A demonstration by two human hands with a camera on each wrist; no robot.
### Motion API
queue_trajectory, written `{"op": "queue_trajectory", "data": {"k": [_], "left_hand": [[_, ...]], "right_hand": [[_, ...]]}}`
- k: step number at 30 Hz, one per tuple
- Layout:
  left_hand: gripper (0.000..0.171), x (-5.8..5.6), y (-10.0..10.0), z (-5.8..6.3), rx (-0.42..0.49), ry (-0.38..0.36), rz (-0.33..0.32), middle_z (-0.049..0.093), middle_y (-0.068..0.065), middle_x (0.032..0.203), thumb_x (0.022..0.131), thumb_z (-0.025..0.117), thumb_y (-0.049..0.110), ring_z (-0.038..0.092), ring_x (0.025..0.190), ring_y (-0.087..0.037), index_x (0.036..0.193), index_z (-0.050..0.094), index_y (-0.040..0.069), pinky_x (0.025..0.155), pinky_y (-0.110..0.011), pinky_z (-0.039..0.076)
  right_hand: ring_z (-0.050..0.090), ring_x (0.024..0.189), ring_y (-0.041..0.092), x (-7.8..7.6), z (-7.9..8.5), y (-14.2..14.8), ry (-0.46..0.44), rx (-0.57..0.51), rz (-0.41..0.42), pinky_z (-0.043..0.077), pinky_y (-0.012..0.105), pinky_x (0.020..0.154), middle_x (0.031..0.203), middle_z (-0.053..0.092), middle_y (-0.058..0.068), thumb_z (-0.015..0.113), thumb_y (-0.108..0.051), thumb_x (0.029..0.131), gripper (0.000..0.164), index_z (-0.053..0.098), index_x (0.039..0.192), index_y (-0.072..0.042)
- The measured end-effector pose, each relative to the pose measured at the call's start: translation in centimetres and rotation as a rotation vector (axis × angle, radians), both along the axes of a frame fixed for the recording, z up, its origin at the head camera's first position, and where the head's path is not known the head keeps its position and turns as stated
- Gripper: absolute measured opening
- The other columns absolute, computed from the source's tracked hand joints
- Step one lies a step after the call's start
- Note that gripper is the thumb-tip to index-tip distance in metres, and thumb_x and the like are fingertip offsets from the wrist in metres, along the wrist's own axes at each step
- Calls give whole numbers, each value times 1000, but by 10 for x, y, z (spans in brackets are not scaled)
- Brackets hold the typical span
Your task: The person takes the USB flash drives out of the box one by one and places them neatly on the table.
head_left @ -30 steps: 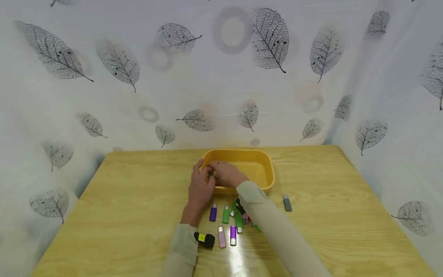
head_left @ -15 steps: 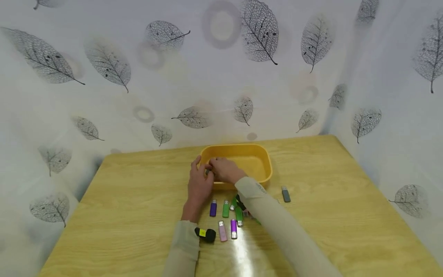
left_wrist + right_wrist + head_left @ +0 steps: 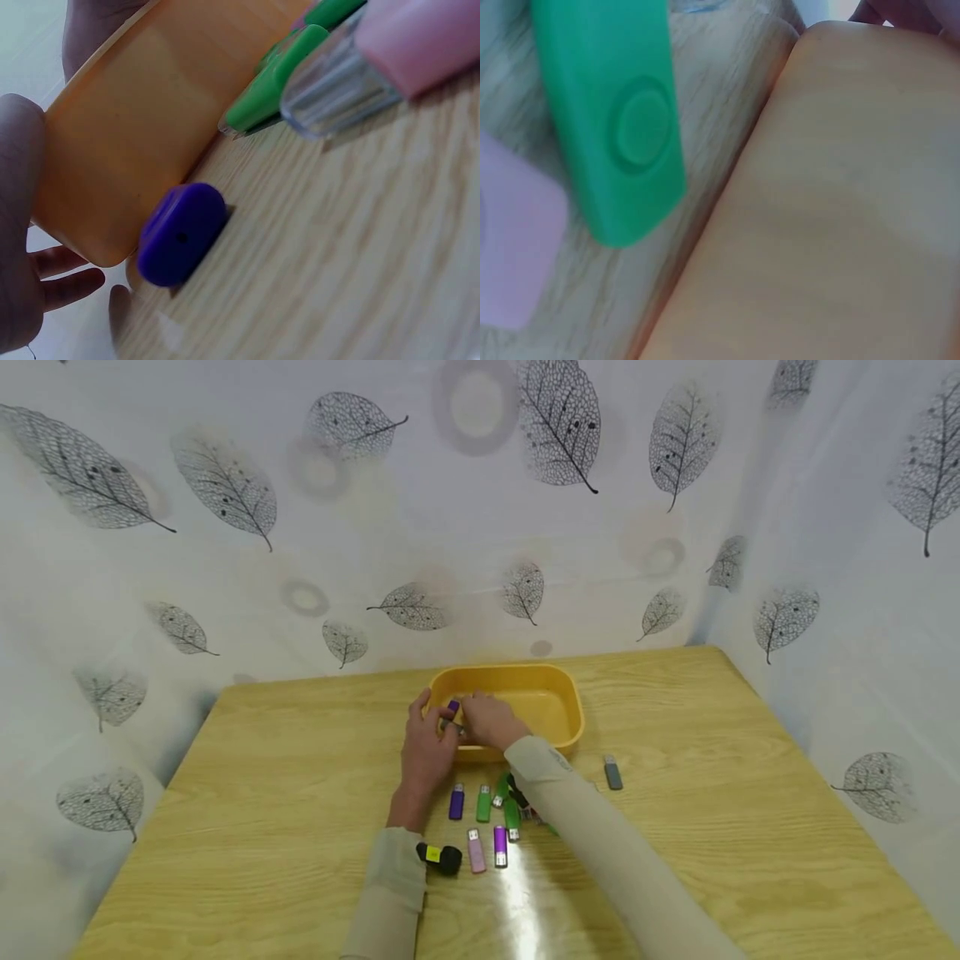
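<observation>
My left hand [image 3: 429, 750] is at the near left corner of the yellow bin [image 3: 558, 714], some fingers outside its wall. Between its thumb and index finger, a small greyish USB stick [image 3: 452, 725] shows over the bin. My right hand [image 3: 491, 721] reaches inside the bin close to the stick's metal end, fingers bent; its fingertips are mostly hidden, and I cannot tell whether they hold anything. A purple USB stick [image 3: 453, 707] lies at the bin's left end, between the two hands. In the left wrist view, the bin's outer wall [image 3: 112, 150] fills the upper left.
In front of the bin lie a dark purple USB stick [image 3: 456, 802], a green one [image 3: 483, 804], a pink one [image 3: 476, 852] and a bright purple one [image 3: 500, 847]. More green sticks [image 3: 512, 817] crowd beside my right sleeve. A grey stick [image 3: 613, 773] lies to the right.
My right hand has shifted slightly right from my left, and the purple stick in the bin now shows between them. The whole view has shifted with the head; the sticks on the table stay put.
</observation>
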State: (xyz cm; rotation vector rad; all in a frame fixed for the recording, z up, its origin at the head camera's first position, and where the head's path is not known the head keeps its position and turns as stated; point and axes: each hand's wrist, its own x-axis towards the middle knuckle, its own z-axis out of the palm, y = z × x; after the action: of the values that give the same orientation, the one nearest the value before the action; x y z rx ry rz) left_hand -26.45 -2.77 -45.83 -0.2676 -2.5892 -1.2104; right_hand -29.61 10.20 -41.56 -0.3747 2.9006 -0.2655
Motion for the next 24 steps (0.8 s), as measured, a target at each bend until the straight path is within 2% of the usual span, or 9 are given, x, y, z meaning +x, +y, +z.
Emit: {"op": "queue_trajectory", "data": {"k": [3,10,13,17,21,24], "left_hand": [[18,-3,1,2,5,-3,-6,35,-13,155,92,56,13,44,134,-40,102,67,3,102,-55,44],[17,-9,3,9,7,27,-7,36,-13,154,91,57,12,46,132,-43,101,66,2,95,-56,48],[19,-7,1,8,2,22,-8,35,-16,155,90,56,12,44,134,-43,101,66,1,98,-55,46],[20,2,-1,5,-10,-9,-3,35,-17,155,90,55,14,42,136,-42,100,67,2,101,-54,45],[20,8,-2,4,-11,-3,-4,35,-17,155,90,56,14,43,135,-43,100,67,1,97,-55,47],[20,9,-2,5,-6,2,-6,35,-17,155,90,56,13,44,134,-43,101,67,1,98,-55,47]], "right_hand": [[60,99,25,-1,2,2,4,-24,4,53,39,88,108,62,11,72,-38,89,45,61,121,-8],[57,85,20,-6,8,5,24,-56,18,53,35,80,93,62,6,72,-36,90,36,62,112,-10],[54,76,17,-5,7,5,16,-70,30,49,31,71,83,60,2,72,-34,90,27,61,99,-11],[52,68,15,1,2,4,-11,-86,47,44,28,62,74,56,-1,73,-33,90,27,56,86,-12],[52,67,15,5,-2,3,-27,-94,27,45,28,63,74,55,-1,73,-35,89,28,56,86,-13],[53,68,15,5,-2,2,-42,-91,-6,47,28,65,77,56,0,74,-38,88,31,57,95,-12]]}}
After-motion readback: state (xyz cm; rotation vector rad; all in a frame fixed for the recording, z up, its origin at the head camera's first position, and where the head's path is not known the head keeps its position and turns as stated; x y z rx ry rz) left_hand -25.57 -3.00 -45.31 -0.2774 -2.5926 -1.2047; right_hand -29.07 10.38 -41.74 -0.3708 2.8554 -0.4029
